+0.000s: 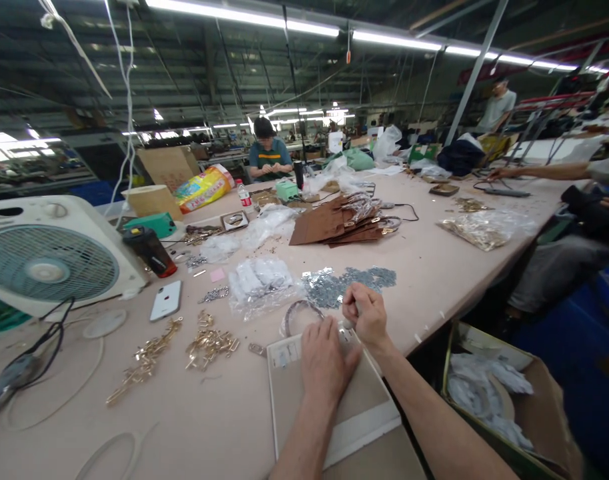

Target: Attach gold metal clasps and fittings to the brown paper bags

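Observation:
A beige flat panel (297, 427) with whitish edge strips lies before me at the table's near edge. My left hand (324, 363) rests flat on its upper part, fingers stretched toward the far edge. Just right of it, my right hand (367, 313) is closed over the panel's far right corner; what its fingers grip is hidden. A plastic-wrapped handle loop (300, 305) rises from the panel's far edge. Small silvery metal plates (367, 277) are spread beyond my right hand. Gold-coloured metal fittings (212, 343) lie in piles to the left.
A fan (49, 260), a dark bottle (152, 250) and a phone (166, 301) stand or lie left. Brown panels with handles (319, 223) are stacked farther back. An open box (539, 400) sits below the right table edge. Co-workers (269, 157) are across the table and at right.

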`<state>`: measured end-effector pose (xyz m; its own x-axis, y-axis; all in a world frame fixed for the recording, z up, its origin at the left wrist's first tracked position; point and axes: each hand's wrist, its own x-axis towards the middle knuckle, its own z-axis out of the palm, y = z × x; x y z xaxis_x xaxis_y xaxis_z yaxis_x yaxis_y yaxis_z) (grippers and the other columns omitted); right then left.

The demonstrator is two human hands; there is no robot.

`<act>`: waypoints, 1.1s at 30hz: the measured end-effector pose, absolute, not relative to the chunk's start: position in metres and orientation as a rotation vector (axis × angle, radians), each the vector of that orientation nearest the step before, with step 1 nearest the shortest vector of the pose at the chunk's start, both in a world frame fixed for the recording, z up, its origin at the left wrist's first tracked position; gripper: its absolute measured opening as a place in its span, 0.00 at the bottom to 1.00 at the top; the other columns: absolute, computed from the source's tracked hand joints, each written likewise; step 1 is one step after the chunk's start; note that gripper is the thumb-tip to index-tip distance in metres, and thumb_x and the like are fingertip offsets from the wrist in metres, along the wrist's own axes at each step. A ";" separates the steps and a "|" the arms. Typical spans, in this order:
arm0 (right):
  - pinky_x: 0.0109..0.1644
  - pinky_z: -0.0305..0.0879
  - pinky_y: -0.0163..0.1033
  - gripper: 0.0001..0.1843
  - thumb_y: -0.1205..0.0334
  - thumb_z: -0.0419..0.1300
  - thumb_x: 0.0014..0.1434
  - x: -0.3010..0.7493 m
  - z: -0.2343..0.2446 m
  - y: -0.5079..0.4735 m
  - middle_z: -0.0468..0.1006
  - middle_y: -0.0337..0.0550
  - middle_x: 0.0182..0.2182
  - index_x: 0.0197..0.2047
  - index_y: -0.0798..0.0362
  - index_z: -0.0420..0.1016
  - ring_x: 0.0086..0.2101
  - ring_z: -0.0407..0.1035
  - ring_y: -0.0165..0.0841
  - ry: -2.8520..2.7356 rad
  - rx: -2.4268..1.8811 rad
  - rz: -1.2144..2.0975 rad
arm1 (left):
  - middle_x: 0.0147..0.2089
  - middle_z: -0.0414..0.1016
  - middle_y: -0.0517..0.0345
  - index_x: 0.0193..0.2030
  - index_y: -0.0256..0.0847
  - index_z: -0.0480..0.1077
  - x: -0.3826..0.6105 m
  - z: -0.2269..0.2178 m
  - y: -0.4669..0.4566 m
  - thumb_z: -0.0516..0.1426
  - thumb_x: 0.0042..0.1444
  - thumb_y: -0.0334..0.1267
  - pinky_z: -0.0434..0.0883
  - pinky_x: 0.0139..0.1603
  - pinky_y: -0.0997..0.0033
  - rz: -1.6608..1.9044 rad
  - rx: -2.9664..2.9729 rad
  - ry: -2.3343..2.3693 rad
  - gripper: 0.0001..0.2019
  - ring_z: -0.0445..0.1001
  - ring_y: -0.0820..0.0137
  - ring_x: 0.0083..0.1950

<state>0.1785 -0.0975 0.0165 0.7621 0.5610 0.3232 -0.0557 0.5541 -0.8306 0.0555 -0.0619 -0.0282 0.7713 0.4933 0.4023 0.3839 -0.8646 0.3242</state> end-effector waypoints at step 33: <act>0.21 0.50 0.32 0.23 0.49 0.61 0.67 0.180 -0.044 -0.141 0.61 0.30 0.18 0.24 0.51 0.63 0.17 0.54 0.24 -0.463 -0.993 0.279 | 0.70 0.67 0.41 0.68 0.39 0.63 0.046 -0.027 -0.054 0.72 0.51 0.48 0.60 0.73 0.37 0.634 2.577 0.599 0.41 0.65 0.45 0.70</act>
